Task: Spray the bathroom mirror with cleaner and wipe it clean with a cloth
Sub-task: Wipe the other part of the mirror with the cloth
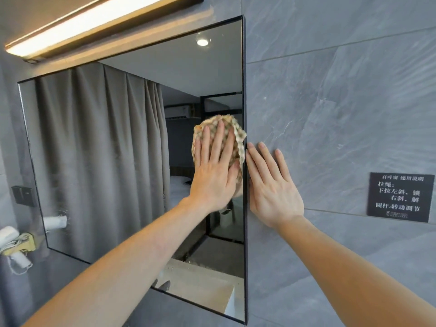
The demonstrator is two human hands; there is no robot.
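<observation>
I am reaching both forearms up and forward, and my two hands are lying side by side at the mirror's right edge. My left hand (215, 172) is pressing the cloth (220, 142) flat against the mirror (118, 149), its fingers (220, 140) straight and spread, pointing up and holding the checked rag by pressure alone, not by any curl. My right hand (271, 182) is resting open on the grey tile wall (342, 102), just beside the dark frame, fingers straight, carrying nothing.

The cloth is sitting hard against the right border, so I judge the glass yet to wipe is lying to the left of my fingers and above and below them. The mirror's long axis is running left to right, away from the cloth. The left hand is the nearer one for that sweep. I am seeing no spray bottle anywhere.
</observation>
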